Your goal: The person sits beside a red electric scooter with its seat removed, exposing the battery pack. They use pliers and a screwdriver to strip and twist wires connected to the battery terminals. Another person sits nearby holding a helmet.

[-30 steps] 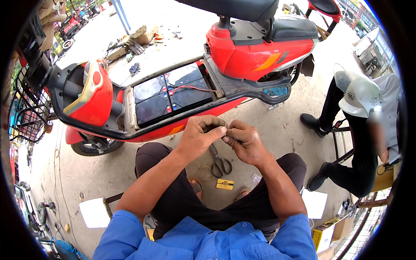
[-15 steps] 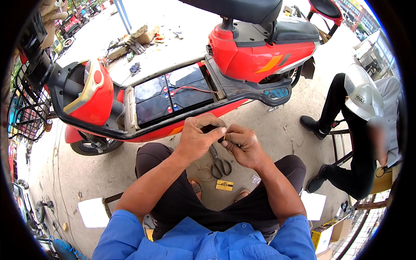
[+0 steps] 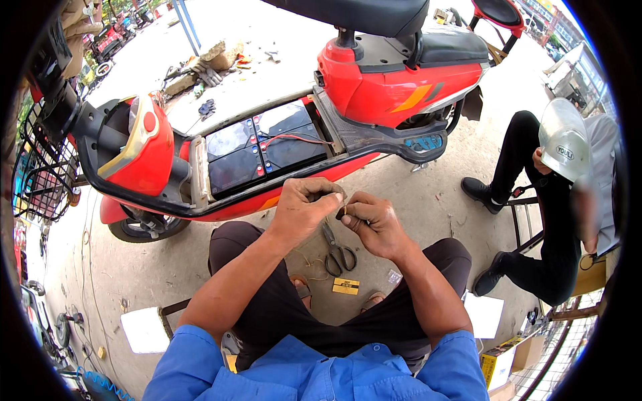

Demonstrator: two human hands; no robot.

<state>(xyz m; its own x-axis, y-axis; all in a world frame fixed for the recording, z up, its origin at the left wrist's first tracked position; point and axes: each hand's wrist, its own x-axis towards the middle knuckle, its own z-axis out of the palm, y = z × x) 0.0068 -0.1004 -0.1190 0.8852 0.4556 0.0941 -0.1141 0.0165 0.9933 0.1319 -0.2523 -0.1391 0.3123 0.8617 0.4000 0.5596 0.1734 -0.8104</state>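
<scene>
Seemingly only partway done, pinching a small dark piece (image 3: 340, 213) in the right hand (image 3: 376, 226) beside the left hand (image 3: 301, 208), pressed thumb to finger, with batteries (image 3: 235, 172) seated in the scooter (image 3: 364, 87) but uncovered.

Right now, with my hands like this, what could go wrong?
The small dark piece in your right fingers could slip and drop to the ground. The scissors lie near your sandalled feet and might nick one. The batteries sit exposed in the scooter, so metal dropped on them might cause a short.
</scene>
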